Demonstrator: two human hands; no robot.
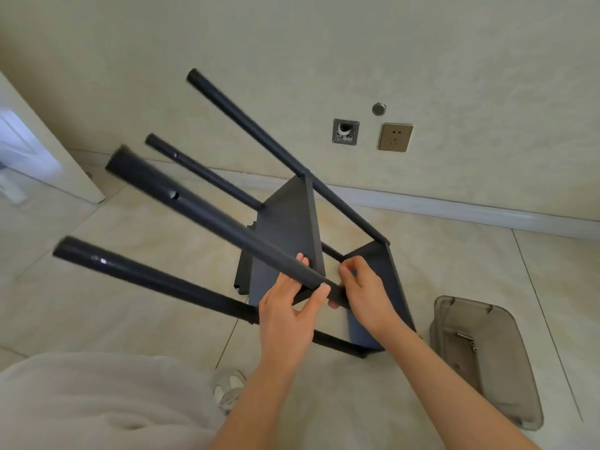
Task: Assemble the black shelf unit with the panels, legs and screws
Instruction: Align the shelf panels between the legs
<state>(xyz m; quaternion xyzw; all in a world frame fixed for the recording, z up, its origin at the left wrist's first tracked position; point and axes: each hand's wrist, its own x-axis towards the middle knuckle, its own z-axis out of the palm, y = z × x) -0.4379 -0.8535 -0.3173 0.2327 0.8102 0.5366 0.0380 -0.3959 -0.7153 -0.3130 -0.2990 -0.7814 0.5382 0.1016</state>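
Left grip [287, 308] wraps around the near end of a black round metal leg [211, 216], fingers curled under the tube and the thumb pressed on top. Right grip [365, 295] meets it from the other side, its fingers bent and pinching the same leg's end just where it joins the lower panel [384, 280].

Both belong to the black shelf unit [289, 222], which is tilted steeply, its three other legs [156, 280] pointing up and left towards the camera. The unit's bottom corner sits low over the beige tiled floor [146, 319]; whether it touches cannot be told.

To the right on the floor lies a grey translucent plastic tray [506, 384] holding a few small metal screws [470, 343]. A bronze wall socket [395, 137] and an open metal wall box [345, 132] sit on the cream wall [324, 43] behind. A white shoe [229, 388] shows below.
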